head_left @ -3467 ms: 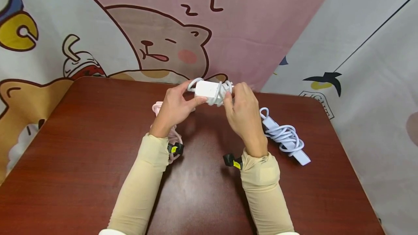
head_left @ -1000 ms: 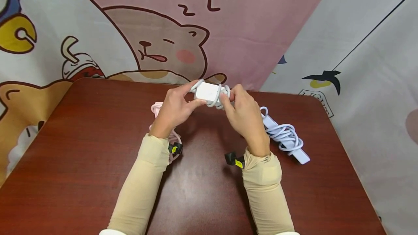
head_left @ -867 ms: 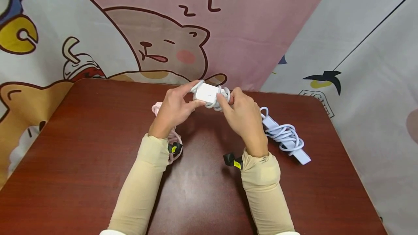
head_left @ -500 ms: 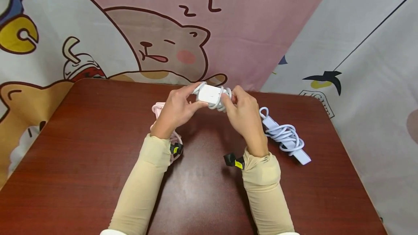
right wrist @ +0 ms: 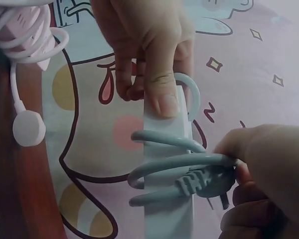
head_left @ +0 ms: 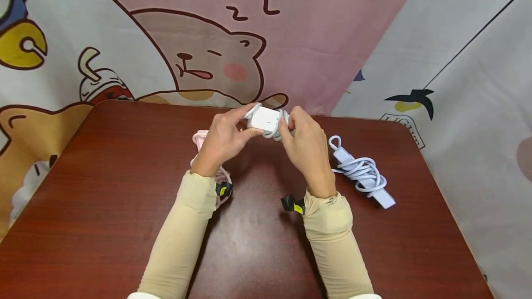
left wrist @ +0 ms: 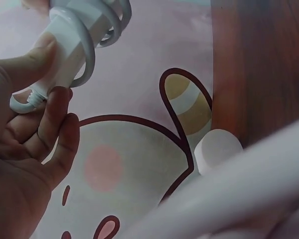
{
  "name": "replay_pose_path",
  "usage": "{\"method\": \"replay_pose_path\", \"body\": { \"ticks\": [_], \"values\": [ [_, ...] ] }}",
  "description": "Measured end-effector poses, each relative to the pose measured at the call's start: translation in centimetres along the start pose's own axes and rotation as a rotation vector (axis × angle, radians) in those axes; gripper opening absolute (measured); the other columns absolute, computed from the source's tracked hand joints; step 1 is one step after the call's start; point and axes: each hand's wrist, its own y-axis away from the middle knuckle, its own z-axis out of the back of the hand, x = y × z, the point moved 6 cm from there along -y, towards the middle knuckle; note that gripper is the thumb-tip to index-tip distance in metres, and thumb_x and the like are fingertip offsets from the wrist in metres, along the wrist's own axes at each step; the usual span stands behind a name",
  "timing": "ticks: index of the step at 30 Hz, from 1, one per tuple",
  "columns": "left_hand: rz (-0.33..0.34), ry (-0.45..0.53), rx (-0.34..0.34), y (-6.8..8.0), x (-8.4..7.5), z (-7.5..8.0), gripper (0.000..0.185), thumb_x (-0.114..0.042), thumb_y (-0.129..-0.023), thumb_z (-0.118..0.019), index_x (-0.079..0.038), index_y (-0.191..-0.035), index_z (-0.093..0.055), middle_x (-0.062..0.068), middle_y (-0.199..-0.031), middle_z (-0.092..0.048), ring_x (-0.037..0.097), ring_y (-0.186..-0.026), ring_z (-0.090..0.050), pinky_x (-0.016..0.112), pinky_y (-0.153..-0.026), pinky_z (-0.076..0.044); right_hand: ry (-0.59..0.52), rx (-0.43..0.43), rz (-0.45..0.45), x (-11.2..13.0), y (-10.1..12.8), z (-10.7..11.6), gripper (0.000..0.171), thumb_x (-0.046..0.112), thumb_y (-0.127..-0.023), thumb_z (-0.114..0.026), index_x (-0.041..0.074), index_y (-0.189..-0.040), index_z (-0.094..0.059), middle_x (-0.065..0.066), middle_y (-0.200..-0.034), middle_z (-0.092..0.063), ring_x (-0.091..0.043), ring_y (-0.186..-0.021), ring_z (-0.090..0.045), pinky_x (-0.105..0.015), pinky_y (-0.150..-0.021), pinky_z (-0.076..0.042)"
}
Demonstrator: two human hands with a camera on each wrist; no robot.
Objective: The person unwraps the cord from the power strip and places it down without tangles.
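Note:
A white power strip (head_left: 264, 119) with its cord wound round it is held above the far middle of the brown table (head_left: 104, 188). My left hand (head_left: 246, 123) grips one end, thumb on the face of the white strip (left wrist: 72, 42). My right hand (head_left: 289, 126) is at the other end. In the right wrist view the right hand (right wrist: 239, 172) pinches the cord's plug (right wrist: 202, 183) against the wound loops on the strip (right wrist: 167, 209). Fingers (right wrist: 159, 74) of the left hand clasp the strip's far end.
A pale blue power strip (head_left: 362, 173) with a coiled cord lies on the table to the right of my right hand. A pink strip (head_left: 200, 140) with cord lies beneath my left forearm, its round plug (right wrist: 29, 128) on the table. A cartoon cloth (head_left: 199, 36) hangs behind.
Both hands kept hold of the white strip. The right hand shifted slightly left and closer against the wound cord.

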Motion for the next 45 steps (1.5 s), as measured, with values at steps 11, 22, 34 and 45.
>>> {"method": "replay_pose_path", "body": {
  "ticks": [11,22,34,45],
  "values": [
    [0.076,0.106,-0.05,0.0,1.0,0.6,0.059,-0.029,-0.084,-0.085,-0.02,-0.138,-0.065,0.005,-0.1,-0.076,0.013,-0.075,-0.066,0.023,-0.065,-0.051,-0.222,0.008,0.086,0.4,0.0,0.7,0.027,0.013,-0.093,-0.066,0.001,-0.114,-0.054,-0.008,-0.081,-0.05,-0.02,-0.068,-0.047,-0.031,-0.064,-0.039],
    [0.123,0.162,-0.082,0.1,1.6,1.5,0.059,-0.028,-0.083,-0.085,-0.019,-0.138,-0.065,0.004,-0.098,-0.075,0.013,-0.08,-0.064,0.021,-0.065,-0.048,-0.208,0.036,0.067,0.3,-0.2,0.7,0.049,0.021,-0.093,-0.074,0.0,-0.134,-0.059,-0.009,-0.085,-0.055,-0.022,-0.071,-0.047,-0.033,-0.066,-0.04],
    [0.154,0.149,-0.084,0.1,2.0,1.7,0.058,-0.03,-0.084,-0.085,-0.02,-0.137,-0.066,0.004,-0.096,-0.074,0.013,-0.079,-0.063,0.021,-0.065,-0.048,-0.241,0.052,0.091,0.5,-0.1,0.5,0.039,0.02,-0.093,-0.075,0.0,-0.125,-0.064,-0.011,-0.094,-0.064,-0.022,-0.074,-0.06,-0.034,-0.068,-0.049],
    [0.195,0.16,-0.139,0.2,2.6,2.4,0.055,-0.028,-0.084,-0.085,-0.016,-0.135,-0.067,0.008,-0.103,-0.077,0.016,-0.08,-0.067,0.02,-0.065,-0.052,-0.294,0.075,0.098,0.3,-0.1,1.0,0.035,0.015,-0.093,-0.074,0.002,-0.124,-0.062,-0.007,-0.071,-0.07,-0.015,-0.058,-0.061,-0.026,-0.056,-0.044]
  ]
}}
